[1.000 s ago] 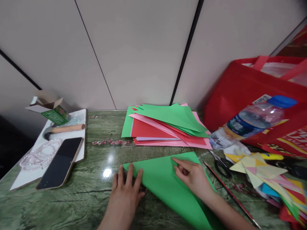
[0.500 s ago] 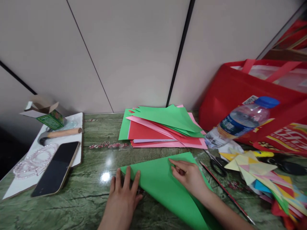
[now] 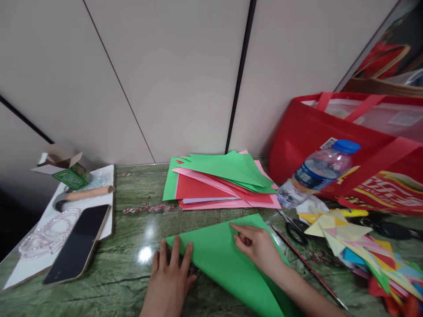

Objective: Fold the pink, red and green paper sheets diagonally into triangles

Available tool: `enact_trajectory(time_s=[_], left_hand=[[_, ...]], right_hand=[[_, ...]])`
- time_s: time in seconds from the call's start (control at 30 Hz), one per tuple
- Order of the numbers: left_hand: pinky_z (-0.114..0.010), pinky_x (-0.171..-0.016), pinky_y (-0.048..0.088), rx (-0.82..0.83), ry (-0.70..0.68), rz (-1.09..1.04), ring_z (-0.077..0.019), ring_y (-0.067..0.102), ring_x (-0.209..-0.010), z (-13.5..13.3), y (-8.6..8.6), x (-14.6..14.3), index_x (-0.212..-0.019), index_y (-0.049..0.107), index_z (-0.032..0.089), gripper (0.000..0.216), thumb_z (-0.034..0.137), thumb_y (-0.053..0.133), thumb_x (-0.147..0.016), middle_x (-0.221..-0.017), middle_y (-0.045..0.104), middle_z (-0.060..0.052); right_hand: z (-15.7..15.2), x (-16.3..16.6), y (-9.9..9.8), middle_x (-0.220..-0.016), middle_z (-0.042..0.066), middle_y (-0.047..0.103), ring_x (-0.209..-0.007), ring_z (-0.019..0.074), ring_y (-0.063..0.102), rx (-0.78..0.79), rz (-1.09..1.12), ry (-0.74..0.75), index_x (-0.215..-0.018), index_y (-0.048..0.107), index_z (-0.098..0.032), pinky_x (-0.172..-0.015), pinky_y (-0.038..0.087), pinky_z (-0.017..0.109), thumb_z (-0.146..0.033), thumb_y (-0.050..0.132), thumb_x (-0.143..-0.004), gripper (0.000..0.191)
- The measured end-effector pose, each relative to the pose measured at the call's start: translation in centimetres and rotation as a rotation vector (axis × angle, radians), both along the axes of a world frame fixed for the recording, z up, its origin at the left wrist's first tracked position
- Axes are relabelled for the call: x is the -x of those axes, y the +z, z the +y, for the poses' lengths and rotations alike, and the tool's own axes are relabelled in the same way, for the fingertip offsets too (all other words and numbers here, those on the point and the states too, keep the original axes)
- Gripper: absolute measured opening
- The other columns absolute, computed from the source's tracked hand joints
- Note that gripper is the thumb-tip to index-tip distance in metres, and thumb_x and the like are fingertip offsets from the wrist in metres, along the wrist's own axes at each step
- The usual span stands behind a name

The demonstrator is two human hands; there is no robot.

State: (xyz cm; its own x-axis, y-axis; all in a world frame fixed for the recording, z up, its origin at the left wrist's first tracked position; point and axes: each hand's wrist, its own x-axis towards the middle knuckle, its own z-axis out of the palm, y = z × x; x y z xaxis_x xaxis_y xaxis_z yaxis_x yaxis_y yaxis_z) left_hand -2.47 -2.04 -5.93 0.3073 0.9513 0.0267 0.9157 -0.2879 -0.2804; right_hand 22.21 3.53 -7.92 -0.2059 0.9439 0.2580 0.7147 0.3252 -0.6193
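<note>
A sheet of green paper [image 3: 218, 259] lies on the table in front of me, folded over, with a curved, raised lower edge. My left hand [image 3: 172, 268] lies with its fingers spread, their tips at the paper's left corner. On the upper part of the sheet rests my right hand [image 3: 261, 251], its index fingertip pressed to the paper and its other fingers curled in with nothing visible in them. Behind the sheet is a stack of coloured paper [image 3: 211, 187] in green, red and pink. Right of it lie black-handled scissors [image 3: 295, 229] and a thin red pencil-like stick [image 3: 309, 266].
A water bottle [image 3: 313, 174] leans against a red bag [image 3: 297, 127] on the right, near several folded paper pieces [image 3: 360, 242]. To the left are a phone [image 3: 79, 244], a beaded string [image 3: 49, 233], a wooden-handled tool [image 3: 89, 193] and a small box [image 3: 68, 169]. A wall panel [image 3: 185, 79] stands behind.
The view has tilted slightly up and turned right, so the things behind appear lower and further left. Both hands stay in nearly the same place on the green paper.
</note>
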Motion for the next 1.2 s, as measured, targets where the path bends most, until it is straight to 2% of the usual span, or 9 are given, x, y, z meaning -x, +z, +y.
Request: enact_trajectory(time_s=[0.23,0.5,0.67,0.77,0.83,0.93,1.0,1.07,1.2], left_hand=[[-0.052,-0.094,0.041,0.038,0.042,-0.055,-0.0388,0.045,-0.123,0.2,0.1,0.0,-0.130,0.049,0.034,0.060,0.015,0.061,-0.075,-0.136,0.050,-0.010],[-0.050,-0.092,0.043,0.073,0.031,-0.095,-0.0383,0.047,-0.121,0.2,1.5,-0.2,-0.130,0.050,0.032,0.055,0.029,0.066,-0.077,-0.133,0.052,-0.012],[-0.050,-0.094,0.043,0.054,0.031,-0.099,-0.0358,0.051,-0.118,0.1,2.6,-0.4,-0.127,0.054,0.031,0.054,0.033,0.069,-0.075,-0.130,0.055,-0.011],[-0.055,-0.100,0.036,0.043,0.029,-0.120,-0.0355,0.050,-0.119,0.1,3.1,-0.5,-0.124,0.055,0.031,0.053,0.036,0.069,-0.074,-0.128,0.057,-0.012],[-0.058,-0.103,0.030,0.072,0.019,-0.138,-0.0362,0.045,-0.124,0.2,3.3,-0.7,-0.123,0.057,0.027,0.055,0.041,0.071,-0.072,-0.130,0.056,-0.014],[-0.051,-0.105,0.032,0.170,-0.049,-0.185,-0.0339,0.040,-0.129,0.3,3.5,-1.2,-0.125,0.054,0.020,0.066,0.044,0.074,-0.067,-0.136,0.048,-0.017],[-0.047,-0.104,0.035,0.209,-0.090,-0.203,-0.0331,0.040,-0.129,0.2,3.5,-1.6,-0.128,0.051,0.015,0.072,0.044,0.074,-0.066,-0.139,0.045,-0.019],[-0.048,-0.104,0.035,0.212,-0.101,-0.189,-0.0348,0.040,-0.128,0.1,3.3,-1.9,-0.129,0.050,0.012,0.078,0.049,0.074,-0.065,-0.138,0.044,-0.022],[-0.055,-0.102,0.032,0.174,-0.139,-0.146,-0.0389,0.039,-0.128,-0.3,2.9,-2.2,-0.134,0.046,0.021,0.085,0.061,0.068,-0.063,-0.139,0.043,-0.023]], right_hand=[[0.0,0.0,0.0,-0.053,0.000,0.057,-0.047,0.0111,0.048,-0.002,0.006,-0.002,-0.100,0.073,-0.014,-0.051,0.038,0.021,-0.024,0.046,-0.081,0.035],[0.3,-0.2,0.4,-0.062,0.003,0.064,-0.055,0.0142,0.056,0.082,-0.163,0.046,-0.105,0.071,-0.016,-0.055,0.039,0.024,-0.022,0.045,-0.082,0.035],[0.2,-0.3,2.6,-0.078,0.007,0.071,-0.071,0.0205,0.065,0.172,-0.408,0.077,-0.115,0.066,-0.021,-0.061,0.042,0.026,-0.032,0.050,-0.086,0.035],[0.2,0.0,4.8,-0.086,0.009,0.071,-0.078,0.0241,0.067,0.226,-0.555,0.106,-0.116,0.065,-0.022,-0.062,0.044,0.027,-0.047,0.060,-0.080,0.044],[0.2,0.4,6.1,-0.093,0.011,0.070,-0.085,0.0259,0.066,0.235,-0.659,0.144,-0.113,0.066,-0.021,-0.066,0.045,0.028,-0.050,0.064,-0.076,0.047],[0.5,1.1,7.6,-0.104,0.014,0.068,-0.095,0.0275,0.064,0.234,-0.760,0.190,-0.107,0.068,-0.020,-0.072,0.046,0.030,-0.048,0.067,-0.074,0.043],[0.6,1.6,8.3,-0.108,0.016,0.067,-0.099,0.0286,0.063,0.242,-0.782,0.207,-0.103,0.069,-0.019,-0.074,0.047,0.031,-0.046,0.070,-0.072,0.041],[0.8,2.1,8.8,-0.109,0.018,0.067,-0.100,0.0295,0.063,0.255,-0.802,0.215,-0.098,0.071,-0.016,-0.076,0.048,0.033,-0.045,0.071,-0.071,0.039],[0.9,3.1,9.2,-0.105,0.020,0.068,-0.097,0.0310,0.064,0.288,-0.822,0.204,-0.094,0.072,-0.015,-0.078,0.049,0.036,-0.050,0.070,-0.069,0.044]])
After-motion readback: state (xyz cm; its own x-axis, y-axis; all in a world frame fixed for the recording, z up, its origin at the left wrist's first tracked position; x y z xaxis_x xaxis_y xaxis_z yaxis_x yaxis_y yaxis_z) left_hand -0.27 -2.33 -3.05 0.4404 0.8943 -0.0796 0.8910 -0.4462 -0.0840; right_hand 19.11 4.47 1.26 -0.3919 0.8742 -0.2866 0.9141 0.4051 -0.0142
